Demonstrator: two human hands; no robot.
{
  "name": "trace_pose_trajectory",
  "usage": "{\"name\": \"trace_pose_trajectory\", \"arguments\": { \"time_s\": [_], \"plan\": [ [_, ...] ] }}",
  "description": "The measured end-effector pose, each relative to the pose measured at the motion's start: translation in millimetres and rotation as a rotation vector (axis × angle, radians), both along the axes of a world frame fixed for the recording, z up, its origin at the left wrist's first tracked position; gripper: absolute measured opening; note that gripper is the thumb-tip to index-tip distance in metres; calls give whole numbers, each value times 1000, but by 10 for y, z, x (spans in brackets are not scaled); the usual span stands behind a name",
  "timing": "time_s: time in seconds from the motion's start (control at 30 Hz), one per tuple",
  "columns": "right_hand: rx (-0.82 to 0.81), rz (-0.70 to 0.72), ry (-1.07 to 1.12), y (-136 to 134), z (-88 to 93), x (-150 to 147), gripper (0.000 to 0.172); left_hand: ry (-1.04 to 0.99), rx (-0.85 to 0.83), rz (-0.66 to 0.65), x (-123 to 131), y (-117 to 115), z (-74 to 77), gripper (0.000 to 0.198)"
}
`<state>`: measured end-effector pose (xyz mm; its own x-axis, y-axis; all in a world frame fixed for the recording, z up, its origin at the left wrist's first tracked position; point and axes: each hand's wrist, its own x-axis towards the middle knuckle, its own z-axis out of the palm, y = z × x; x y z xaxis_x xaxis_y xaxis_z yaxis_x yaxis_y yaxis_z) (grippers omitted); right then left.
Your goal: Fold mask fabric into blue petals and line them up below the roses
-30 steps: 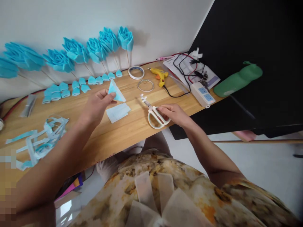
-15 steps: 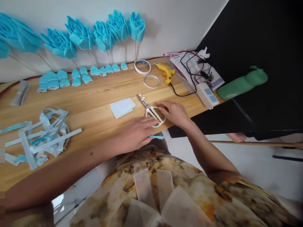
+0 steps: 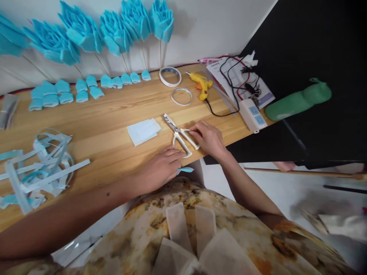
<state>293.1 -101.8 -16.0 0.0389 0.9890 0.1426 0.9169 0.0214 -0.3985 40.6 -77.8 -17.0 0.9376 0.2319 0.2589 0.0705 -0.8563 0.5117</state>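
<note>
White-handled scissors (image 3: 176, 130) lie on the wooden table with their handles spread and blades slightly parted, a bit of white tape on the blades. My right hand (image 3: 208, 138) pinches the right handle, fingers curled at its outer side. The fingertips of my left hand (image 3: 164, 167) touch the end of the left handle. From under that hand, at the table's front edge, pokes a small light-blue petal-like piece (image 3: 186, 169), held by thumb and fingers that are partly hidden. Pale-blue folded sheets (image 3: 143, 131) lie just left of the scissors.
Behind stand tape rolls (image 3: 170, 77), a thinner ring (image 3: 182, 96) and a yellow glue gun (image 3: 203, 84). A power strip (image 3: 252, 115) and green bottle (image 3: 298, 101) are at right. Blue flowers (image 3: 114, 32), small blue cups (image 3: 82, 89) and cut strips (image 3: 54, 164) occupy the left.
The scissors' handles have spread apart and turned slightly. My right hand has closed round the right handle. My view has shifted, so the table things at left appear further left.
</note>
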Motion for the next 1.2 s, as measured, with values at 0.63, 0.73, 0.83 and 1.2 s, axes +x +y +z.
{"name": "trace_pose_trajectory", "arguments": {
  "time_s": [0.63, 0.73, 0.83, 1.2],
  "plan": [
    [131, 26, 240, 78, -20, 180, 21, -175, -200, 84, -68, 51, 41, 15],
    [170, 5, 207, 142, 100, 35, 24, -258, -330, 226, -129, 90, 170, 16],
    [133, 53, 200, 264, 192, -179, 24, -277, -540, 502, -259, 194, 303, 20],
    [11, 77, 152, 490, 171, -451, 17, -412, -995, 881, -456, 476, 324, 38]
  ]
}}
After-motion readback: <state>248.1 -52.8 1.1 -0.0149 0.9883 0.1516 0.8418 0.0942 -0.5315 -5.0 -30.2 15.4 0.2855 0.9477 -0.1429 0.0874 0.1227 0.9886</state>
